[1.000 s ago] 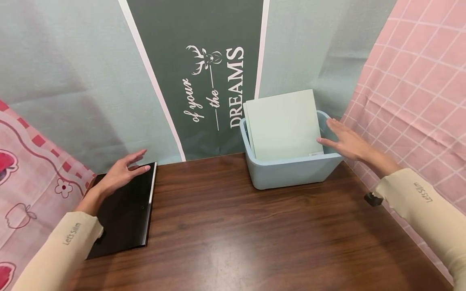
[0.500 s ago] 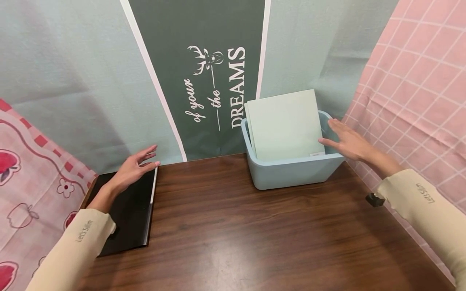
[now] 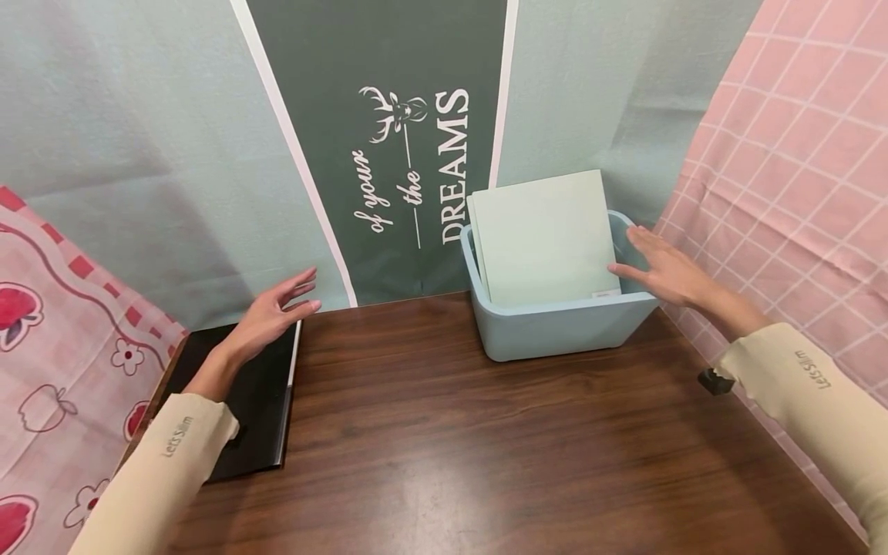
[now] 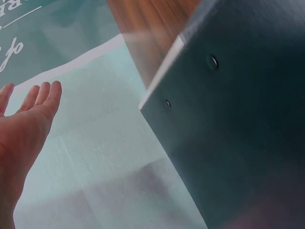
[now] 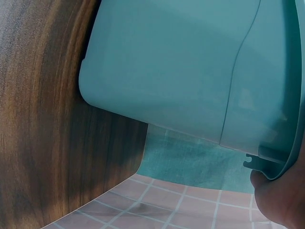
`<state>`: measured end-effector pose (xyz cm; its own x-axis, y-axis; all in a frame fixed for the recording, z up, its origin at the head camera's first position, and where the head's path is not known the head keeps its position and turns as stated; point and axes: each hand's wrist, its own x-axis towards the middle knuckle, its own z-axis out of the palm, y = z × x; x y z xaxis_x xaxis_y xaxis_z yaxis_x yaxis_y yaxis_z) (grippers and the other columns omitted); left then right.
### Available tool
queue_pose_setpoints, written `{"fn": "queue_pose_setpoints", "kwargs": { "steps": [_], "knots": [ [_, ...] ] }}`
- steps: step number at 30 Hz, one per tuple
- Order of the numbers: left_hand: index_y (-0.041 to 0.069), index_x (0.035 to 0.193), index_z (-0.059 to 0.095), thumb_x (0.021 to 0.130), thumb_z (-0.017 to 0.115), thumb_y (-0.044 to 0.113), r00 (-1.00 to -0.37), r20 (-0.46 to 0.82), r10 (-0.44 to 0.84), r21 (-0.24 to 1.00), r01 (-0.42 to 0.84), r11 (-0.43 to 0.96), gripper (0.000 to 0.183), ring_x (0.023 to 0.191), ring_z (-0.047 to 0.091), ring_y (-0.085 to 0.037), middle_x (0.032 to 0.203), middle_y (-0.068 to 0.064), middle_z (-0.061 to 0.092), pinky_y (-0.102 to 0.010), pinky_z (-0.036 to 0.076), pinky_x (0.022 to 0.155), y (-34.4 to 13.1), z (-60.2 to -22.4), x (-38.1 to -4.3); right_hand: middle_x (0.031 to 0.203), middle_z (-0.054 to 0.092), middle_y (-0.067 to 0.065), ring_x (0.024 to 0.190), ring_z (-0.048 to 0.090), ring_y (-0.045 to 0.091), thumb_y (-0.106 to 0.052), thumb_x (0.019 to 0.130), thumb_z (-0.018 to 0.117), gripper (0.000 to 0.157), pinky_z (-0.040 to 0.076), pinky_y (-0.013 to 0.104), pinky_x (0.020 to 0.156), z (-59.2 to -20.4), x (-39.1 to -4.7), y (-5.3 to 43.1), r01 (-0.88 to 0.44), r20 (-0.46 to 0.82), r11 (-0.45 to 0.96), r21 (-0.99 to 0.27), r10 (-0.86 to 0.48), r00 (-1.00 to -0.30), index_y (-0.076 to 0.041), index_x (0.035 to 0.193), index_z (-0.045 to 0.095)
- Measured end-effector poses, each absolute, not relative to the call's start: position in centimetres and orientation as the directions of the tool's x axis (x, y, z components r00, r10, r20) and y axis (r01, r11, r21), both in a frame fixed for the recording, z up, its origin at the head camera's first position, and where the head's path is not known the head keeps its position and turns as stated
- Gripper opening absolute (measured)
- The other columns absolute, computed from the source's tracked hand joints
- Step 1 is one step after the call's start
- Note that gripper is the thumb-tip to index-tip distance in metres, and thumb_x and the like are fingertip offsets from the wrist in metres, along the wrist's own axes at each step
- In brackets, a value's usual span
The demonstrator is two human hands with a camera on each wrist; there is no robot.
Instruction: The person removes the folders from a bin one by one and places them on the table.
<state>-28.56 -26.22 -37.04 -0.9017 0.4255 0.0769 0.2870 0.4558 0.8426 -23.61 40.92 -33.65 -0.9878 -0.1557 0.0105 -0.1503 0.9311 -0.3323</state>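
My left hand hovers with fingers extended and nothing in them, over the far right corner of a black binder. The binder lies on the table at left, with a white strip along its right edge; round metal eyelets show on its cover in the left wrist view. At right, my right hand rests on the right rim of a light blue plastic bin, fingers straight and thumb spread. Pale green flat folders stand tilted inside the bin, sticking up above its rim.
The brown wooden table meets a grey-green printed cloth at the back. Pink checked cloth hangs on the right, and a pink fruit-patterned cloth on the left. A small black object shows beneath the right sleeve.
My left hand has drifted rightward and slightly away from me, above the binder's far right corner. The right hand, bin and folders have stayed in place.
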Motion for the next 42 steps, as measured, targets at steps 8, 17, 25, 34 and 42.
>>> {"fn": "queue_pose_setpoints", "kwargs": {
  "steps": [8, 17, 25, 34, 42],
  "knots": [
    [0.019, 0.168, 0.033, 0.105, 0.069, 0.025, -0.901, 0.092, 0.425, 0.851, 0.293, 0.437, 0.073, 0.156, 0.036, -0.031, 0.171, -0.011, 0.034, -0.007, 0.042, 0.098, -25.0, -37.0, -28.6, 0.173, 0.003, 0.030, 0.162, 0.002, 0.046, -0.055, 0.108, 0.051, 0.096, 0.007, 0.067, 0.127, -33.7, -23.7, 40.9, -0.157, 0.016, 0.931, -0.329, -0.161, -0.987, 0.005, 0.167, 0.004],
    [0.020, 0.167, 0.034, 0.106, 0.068, 0.020, -0.896, 0.128, 0.425, 0.882, 0.299, 0.365, 0.070, 0.156, 0.037, -0.029, 0.172, -0.009, 0.034, -0.007, 0.043, 0.101, -23.6, -37.2, -28.9, 0.174, 0.002, 0.029, 0.162, 0.001, 0.045, -0.056, 0.108, 0.050, 0.096, 0.008, 0.068, 0.127, -33.9, -23.8, 41.0, -0.153, 0.012, 0.932, -0.328, -0.157, -0.987, 0.004, 0.167, 0.003],
    [0.010, 0.167, 0.033, 0.106, 0.068, 0.019, -0.889, 0.170, 0.425, 0.891, 0.323, 0.319, 0.071, 0.156, 0.037, -0.030, 0.171, -0.015, 0.035, -0.007, 0.041, 0.104, -22.5, -37.3, -29.3, 0.173, 0.004, 0.030, 0.162, 0.002, 0.046, -0.055, 0.108, 0.051, 0.096, 0.008, 0.068, 0.126, -33.8, -23.7, 40.9, -0.158, 0.018, 0.931, -0.329, -0.161, -0.987, 0.005, 0.167, 0.005],
    [0.016, 0.166, 0.037, 0.105, 0.069, 0.017, -0.885, 0.189, 0.425, 0.906, 0.324, 0.273, 0.069, 0.155, 0.039, -0.027, 0.169, -0.013, 0.038, -0.009, 0.043, 0.105, -21.1, -37.6, -29.4, 0.174, 0.002, 0.029, 0.162, 0.001, 0.045, -0.056, 0.108, 0.051, 0.096, 0.008, 0.068, 0.126, -33.8, -23.7, 41.0, -0.153, 0.013, 0.933, -0.327, -0.158, -0.987, 0.004, 0.167, 0.004],
    [0.017, 0.165, 0.039, 0.104, 0.069, 0.011, -0.877, 0.209, 0.433, 0.905, 0.341, 0.255, 0.069, 0.154, 0.041, -0.026, 0.168, -0.011, 0.041, -0.010, 0.044, 0.104, -19.9, -37.6, -29.4, 0.173, 0.002, 0.030, 0.162, 0.001, 0.046, -0.055, 0.108, 0.050, 0.096, 0.007, 0.068, 0.127, -33.9, -23.7, 40.9, -0.156, 0.016, 0.934, -0.322, -0.159, -0.987, 0.005, 0.167, 0.004]
  ]
}}
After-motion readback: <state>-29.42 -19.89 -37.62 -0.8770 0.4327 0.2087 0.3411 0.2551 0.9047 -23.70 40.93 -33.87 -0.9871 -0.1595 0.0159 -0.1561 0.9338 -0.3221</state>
